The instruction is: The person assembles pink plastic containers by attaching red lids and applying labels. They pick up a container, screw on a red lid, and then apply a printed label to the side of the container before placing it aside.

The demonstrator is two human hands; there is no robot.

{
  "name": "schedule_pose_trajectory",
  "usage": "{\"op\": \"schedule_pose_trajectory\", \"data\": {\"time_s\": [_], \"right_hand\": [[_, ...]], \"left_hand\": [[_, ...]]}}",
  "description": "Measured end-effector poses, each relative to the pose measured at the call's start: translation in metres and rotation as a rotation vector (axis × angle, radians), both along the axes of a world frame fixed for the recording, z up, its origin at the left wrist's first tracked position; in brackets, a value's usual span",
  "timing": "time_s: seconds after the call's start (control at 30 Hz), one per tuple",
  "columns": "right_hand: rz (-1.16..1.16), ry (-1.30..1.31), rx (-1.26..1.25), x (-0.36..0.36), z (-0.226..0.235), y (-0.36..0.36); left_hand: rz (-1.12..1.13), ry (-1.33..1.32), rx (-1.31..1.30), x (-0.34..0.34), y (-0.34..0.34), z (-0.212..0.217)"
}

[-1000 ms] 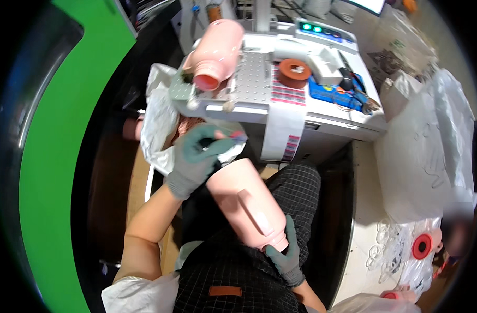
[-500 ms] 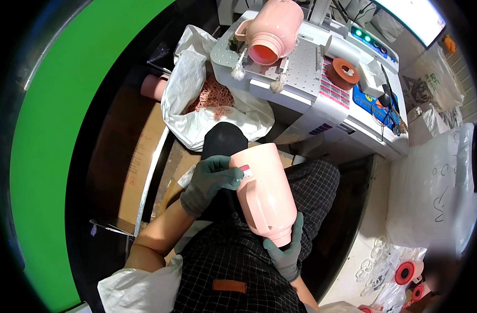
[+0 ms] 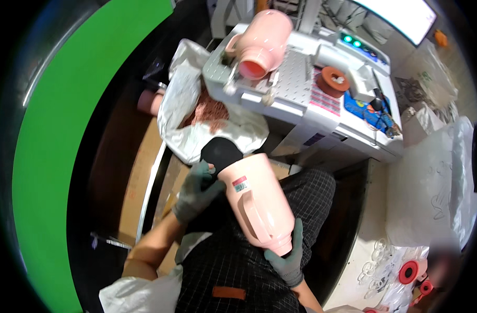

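A glossy pink jug body (image 3: 270,208) with a side handle lies tilted across my lap, its narrow threaded neck toward me and its wide end away. My right hand (image 3: 289,262), in a grey-green glove, grips it around the neck. On its wall near the wide end sits a small red and white label (image 3: 240,183). My gloved left hand (image 3: 197,192) is just left of that end, thumb and fingers apart with nothing between them; a bare fingertip shows through the glove.
A second pink jug body (image 3: 264,44) rests on a perforated machine bed (image 3: 293,83), beside a label strip (image 3: 323,101) and an orange-brown roll (image 3: 332,82). A white sack (image 3: 178,130) of pinkish shreds stands ahead. A green belt (image 3: 50,182) curves along the left; plastic-wrapped goods (image 3: 424,182) stand right.
My left hand has come off the label and drawn back left, leaving the label on the jug. My right hand keeps its hold. The whole view has shifted slightly.
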State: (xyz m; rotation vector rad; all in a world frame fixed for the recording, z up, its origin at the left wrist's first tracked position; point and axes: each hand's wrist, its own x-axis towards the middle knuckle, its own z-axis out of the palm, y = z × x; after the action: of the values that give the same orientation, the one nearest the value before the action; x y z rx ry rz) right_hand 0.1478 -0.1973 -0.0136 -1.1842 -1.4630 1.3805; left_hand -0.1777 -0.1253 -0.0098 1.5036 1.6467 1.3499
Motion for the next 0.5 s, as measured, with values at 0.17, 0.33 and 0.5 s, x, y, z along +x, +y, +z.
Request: {"op": "schedule_pose_trajectory", "data": {"time_s": [0.17, 0.33, 0.5], "right_hand": [[-0.196, 0.372, -0.212, 0.003, 0.029, 0.029], [-0.494, 0.395, 0.17, 0.043, 0.041, 0.056], [-0.547, 0.406, 0.354, 0.024, 0.089, 0.097]], "left_hand": [[-0.303, 0.149, 0.029, 0.004, 0.059, 0.032], [-0.141, 1.024, 0.498, -0.005, 0.168, 0.1], [-0.111, 1.524, 0.449, -0.04, 0.258, 0.097]]}}
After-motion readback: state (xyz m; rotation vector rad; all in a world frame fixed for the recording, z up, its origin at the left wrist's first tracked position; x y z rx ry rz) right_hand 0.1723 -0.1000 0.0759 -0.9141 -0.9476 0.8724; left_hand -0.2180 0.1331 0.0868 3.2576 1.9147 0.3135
